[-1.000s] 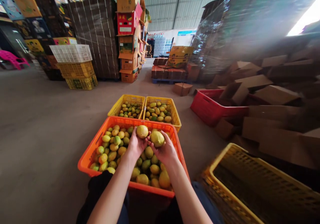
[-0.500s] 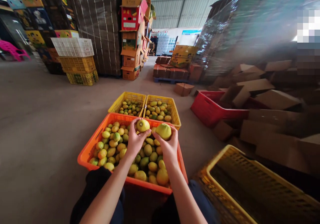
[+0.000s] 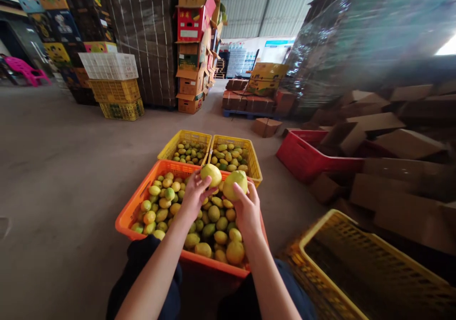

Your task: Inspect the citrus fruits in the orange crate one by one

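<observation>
My left hand [image 3: 195, 195] is closed around a yellow lemon [image 3: 211, 174], its thumb lying across the near side. Beside it, my right hand [image 3: 248, 207] grips a larger greenish-yellow lemon [image 3: 235, 185] with the thumb in front and the fingers behind. Both fruits are held up over an orange crate [image 3: 133, 198]. Inside that crate lie many loose lemons [image 3: 213, 213], from yellow to green, partly hidden by my forearms.
Two yellow crates [image 3: 167, 145] of similar fruit stand just beyond the orange one. On the right are a yellow crate [image 3: 322, 277], a red crate [image 3: 297, 160] and heaped cardboard [image 3: 402, 187]. Stacked cartons [image 3: 190, 77] and crates [image 3: 116, 92] rise at the back.
Both lemons have been turned in my hands, and each thumb now lies across its fruit. The whole view has shifted slightly, with the scene a little further right.
</observation>
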`<state>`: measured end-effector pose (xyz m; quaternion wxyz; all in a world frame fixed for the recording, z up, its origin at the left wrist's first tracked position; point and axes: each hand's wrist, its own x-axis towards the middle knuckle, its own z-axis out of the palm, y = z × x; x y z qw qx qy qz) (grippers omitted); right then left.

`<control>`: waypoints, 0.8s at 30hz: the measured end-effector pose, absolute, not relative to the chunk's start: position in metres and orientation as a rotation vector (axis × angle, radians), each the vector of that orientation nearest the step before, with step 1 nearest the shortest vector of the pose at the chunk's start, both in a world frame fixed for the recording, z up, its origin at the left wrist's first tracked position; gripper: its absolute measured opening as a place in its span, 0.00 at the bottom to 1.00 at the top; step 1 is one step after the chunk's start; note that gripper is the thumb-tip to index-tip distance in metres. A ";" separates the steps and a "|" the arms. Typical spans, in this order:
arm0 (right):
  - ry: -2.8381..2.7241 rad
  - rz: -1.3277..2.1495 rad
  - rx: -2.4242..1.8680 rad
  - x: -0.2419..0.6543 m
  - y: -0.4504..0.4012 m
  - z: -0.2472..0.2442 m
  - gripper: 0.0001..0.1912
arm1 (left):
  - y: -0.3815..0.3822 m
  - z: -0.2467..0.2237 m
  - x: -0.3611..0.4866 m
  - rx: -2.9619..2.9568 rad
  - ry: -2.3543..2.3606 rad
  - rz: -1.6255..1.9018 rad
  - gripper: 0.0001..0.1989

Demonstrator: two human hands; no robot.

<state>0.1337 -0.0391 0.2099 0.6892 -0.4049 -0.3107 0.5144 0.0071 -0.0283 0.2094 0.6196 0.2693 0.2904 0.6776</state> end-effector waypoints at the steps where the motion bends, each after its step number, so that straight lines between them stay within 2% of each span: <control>1: -0.670 1.209 -0.870 0.134 -0.039 0.212 0.21 | -0.028 0.211 0.006 0.544 0.627 1.521 0.19; 5: -0.552 1.398 -0.738 0.135 -0.037 0.218 0.16 | -0.026 0.215 0.002 0.316 0.525 1.395 0.13; 9: -0.306 1.539 -0.821 0.132 -0.034 0.217 0.11 | -0.023 0.217 0.005 0.244 0.455 1.323 0.13; 13: -0.334 1.568 -0.815 0.127 -0.035 0.215 0.10 | -0.022 0.215 0.008 0.216 0.476 1.352 0.10; 15: -0.329 1.590 -0.806 0.126 -0.036 0.216 0.09 | -0.024 0.215 0.007 0.220 0.483 1.366 0.11; 19: -0.196 1.651 -0.822 0.125 -0.036 0.218 0.10 | -0.024 0.213 0.003 0.205 0.430 1.320 0.19; 24: -0.204 1.691 -0.867 0.123 -0.032 0.214 0.07 | -0.021 0.213 0.003 0.184 0.549 1.327 0.16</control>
